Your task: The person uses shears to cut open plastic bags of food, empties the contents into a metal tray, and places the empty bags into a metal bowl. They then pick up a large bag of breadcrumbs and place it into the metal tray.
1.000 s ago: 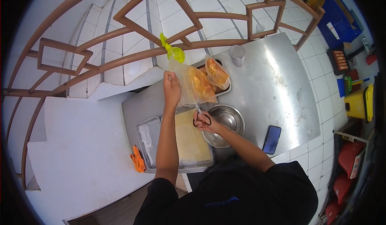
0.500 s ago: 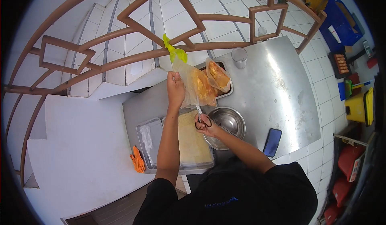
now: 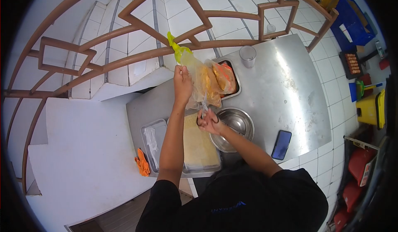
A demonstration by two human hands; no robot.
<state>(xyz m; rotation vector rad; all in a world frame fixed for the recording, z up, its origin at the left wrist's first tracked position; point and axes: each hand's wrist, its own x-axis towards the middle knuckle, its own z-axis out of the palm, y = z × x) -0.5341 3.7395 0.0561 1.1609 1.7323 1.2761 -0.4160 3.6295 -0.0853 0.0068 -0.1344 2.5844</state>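
A clear plastic bag (image 3: pixel 211 96) with orange-yellow contents hangs from my left hand (image 3: pixel 183 84), whose fingers are closed around its gathered upper part. My right hand (image 3: pixel 212 123) has its fingers in the dark handle loops of a pair of scissors (image 3: pixel 205 103). The blades point away from me and overlap the bag's lower end. Just behind, another filled bag (image 3: pixel 224 77) lies in a metal tray (image 3: pixel 236 91). Below the right hand sits a steel bowl (image 3: pixel 244 128), partly covered by the forearm.
A tray (image 3: pixel 201 145) with a pale yellow layer lies under my arms, beside a smaller tray (image 3: pixel 154 145) and an orange glove (image 3: pixel 142 164). A clear cup (image 3: pixel 247 57) and phone (image 3: pixel 281 145) rest on the steel table (image 3: pixel 306 103). A brown railing (image 3: pixel 137 60) borders the far side.
The scissors' handles are spread wider, and my right hand has shifted slightly left and up. The held bag has moved a little, showing more of the tray behind it.
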